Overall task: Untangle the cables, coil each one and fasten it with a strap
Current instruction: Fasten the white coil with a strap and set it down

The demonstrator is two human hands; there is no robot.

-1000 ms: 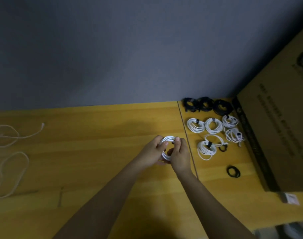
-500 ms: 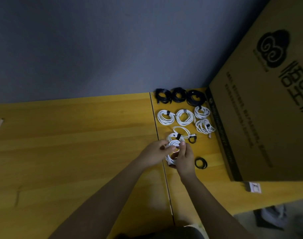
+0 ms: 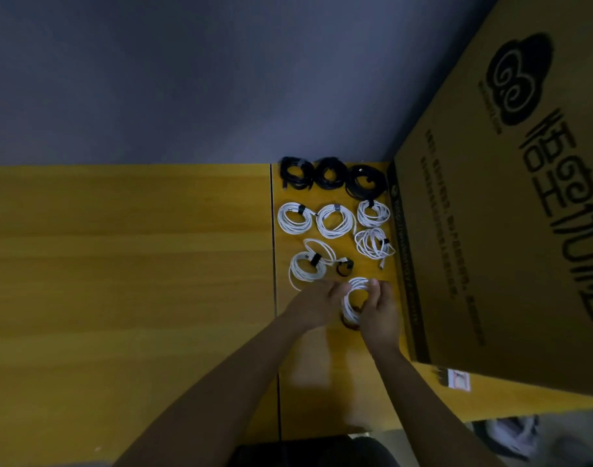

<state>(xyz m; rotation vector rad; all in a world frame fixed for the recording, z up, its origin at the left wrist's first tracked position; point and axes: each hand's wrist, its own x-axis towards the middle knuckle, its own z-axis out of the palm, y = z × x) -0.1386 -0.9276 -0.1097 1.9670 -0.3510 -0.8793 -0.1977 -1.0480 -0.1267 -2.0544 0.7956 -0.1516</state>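
Observation:
I hold a coiled white cable between my left hand and my right hand, low over the right part of the yellow wooden table. A dark ring, likely a black strap, shows under the coil. Just beyond my hands lies a white coil with a black strap and a loose black strap loop. Farther back sit several strapped white coils and a row of three black coils by the wall.
A large cardboard box stands tilted at the right, close to my right hand and the coils. A small white label lies by its near corner. A seam splits the tabletop. A grey wall is behind.
Both hands have carried the white coil rightward, across the table seam, to a spot near the box and over the loose black strap. My view has swung right; the loose cables at the left are out of sight.

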